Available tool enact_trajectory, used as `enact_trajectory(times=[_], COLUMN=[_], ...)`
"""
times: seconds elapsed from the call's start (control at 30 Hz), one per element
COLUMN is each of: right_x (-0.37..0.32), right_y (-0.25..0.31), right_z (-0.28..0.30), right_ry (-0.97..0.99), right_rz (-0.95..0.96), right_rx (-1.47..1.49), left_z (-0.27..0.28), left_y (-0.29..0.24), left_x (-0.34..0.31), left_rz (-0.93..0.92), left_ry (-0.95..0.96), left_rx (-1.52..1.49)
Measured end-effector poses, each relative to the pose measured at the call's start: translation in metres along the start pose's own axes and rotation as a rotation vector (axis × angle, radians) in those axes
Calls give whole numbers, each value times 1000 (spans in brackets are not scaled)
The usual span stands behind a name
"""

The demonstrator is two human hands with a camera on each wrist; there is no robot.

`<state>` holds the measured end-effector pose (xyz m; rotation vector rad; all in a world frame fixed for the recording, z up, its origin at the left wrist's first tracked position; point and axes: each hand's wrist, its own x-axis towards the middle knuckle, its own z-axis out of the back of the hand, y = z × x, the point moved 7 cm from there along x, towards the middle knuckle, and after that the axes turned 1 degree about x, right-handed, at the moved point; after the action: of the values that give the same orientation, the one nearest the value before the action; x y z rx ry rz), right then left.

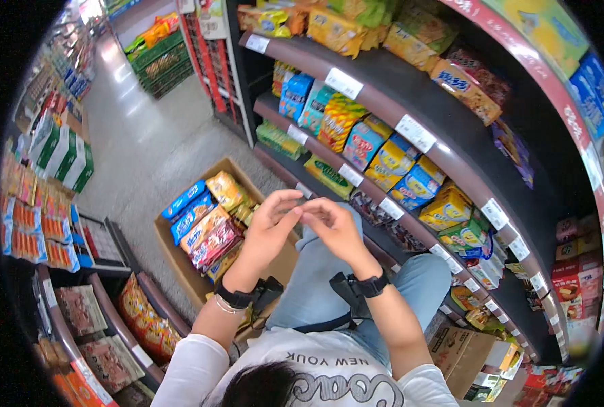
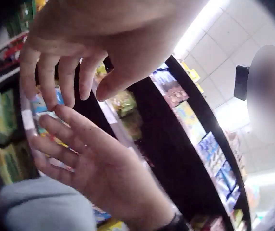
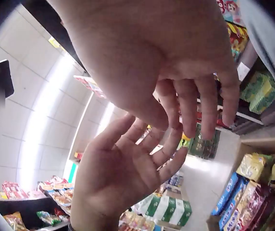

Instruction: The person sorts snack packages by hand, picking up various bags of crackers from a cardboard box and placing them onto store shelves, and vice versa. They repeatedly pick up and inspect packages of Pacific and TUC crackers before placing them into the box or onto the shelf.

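My left hand (image 1: 273,222) and right hand (image 1: 334,232) are held up in front of the body, above the lap, with nothing in them. Their fingertips come together, thumbs close to each other, fingers loosely bent. In the left wrist view the right hand (image 2: 108,168) shows its palm below the left hand (image 2: 94,38). Beside the left hand stands an open cardboard box (image 1: 173,268) on the floor, holding blue packs (image 1: 192,222), a yellow pack (image 1: 227,190) and dark red packs (image 1: 218,249). The right hand is nearer the snack shelf (image 1: 356,102).
Yellow and blue cartons (image 1: 391,163) and green boxes (image 1: 329,176) fill the lower shelf rows. Another cardboard box (image 1: 459,349) sits at lower right. Low shelving with bagged goods (image 1: 146,315) lies at left. An aisle floor (image 1: 115,136) runs back past a green crate (image 1: 159,66).
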<state>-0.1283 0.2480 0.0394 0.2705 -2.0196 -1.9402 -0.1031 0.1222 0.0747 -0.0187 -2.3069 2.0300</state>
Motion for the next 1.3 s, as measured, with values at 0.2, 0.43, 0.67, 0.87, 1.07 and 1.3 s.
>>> enact_trajectory(times=[0.2, 0.43, 0.67, 0.87, 1.07, 1.3], right_x=[14, 57, 126, 194, 243, 283], right_y=[62, 98, 123, 132, 125, 108], right_z=[55, 87, 101, 119, 136, 142], right_ry=[-112, -207, -243, -259, -394, -346], right_rz=[54, 115, 144, 171, 207, 270], right_rx=[124, 115, 189, 274, 201, -31], left_z=[-36, -46, -25, -5, 7, 18], left_y=[-30, -55, -84, -95, -105, -93], left_x=[51, 119, 209, 295, 353, 405], left_rz=[-62, -78, -205, -258, -364, -413], left_ry=[37, -28, -144, -167, -286, -367], left_rx=[-77, -228, -217, -261, -43, 421])
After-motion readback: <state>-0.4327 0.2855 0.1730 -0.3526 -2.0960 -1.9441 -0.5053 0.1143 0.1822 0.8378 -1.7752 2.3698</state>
